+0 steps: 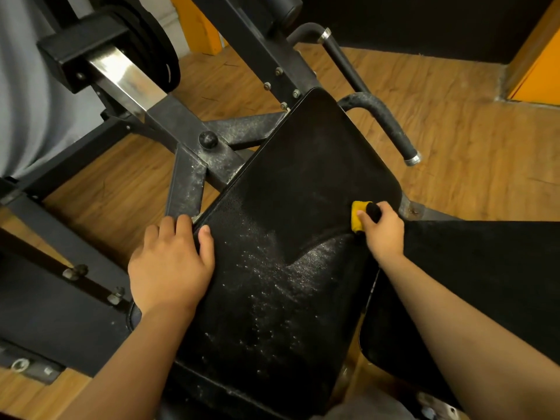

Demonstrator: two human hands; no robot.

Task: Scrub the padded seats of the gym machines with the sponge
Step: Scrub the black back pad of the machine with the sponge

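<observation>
**Padded seat** [288, 192]: black, textured, one long pad running slantwise through the middle of the view. It is the reference for every entry below.

**White flecks** [272, 268]: scattered over the seat's near half and along its centre crease. The far half is darker, with few flecks.

**Sponge** [359, 215]: yellow with a dark face, pressed to the seat at its right edge, about halfway along.

**Right hand** [383, 230]: on the sponge, fingers [363, 215] curled tight round it.

**Left hand** [172, 262]: at the seat's left edge, across from the sponge. Fingers [185, 221] are bent over the edge with the tips hidden, and the thumb lies flat on the seat top. It grips the seat only.

**Frame** [188, 183]: black steel, dusted white, meeting the seat's left side and far end.

**Handle** [391, 128]: padded curved bar, just right of the seat's far end.

**Second pad** [485, 283]: black, just right of the seat's near half.

**Weight plates** [151, 47]: black, well beyond the seat's far-left corner.

**Floor** [454, 131]: wood-grain boards, beneath and around the seat.
</observation>
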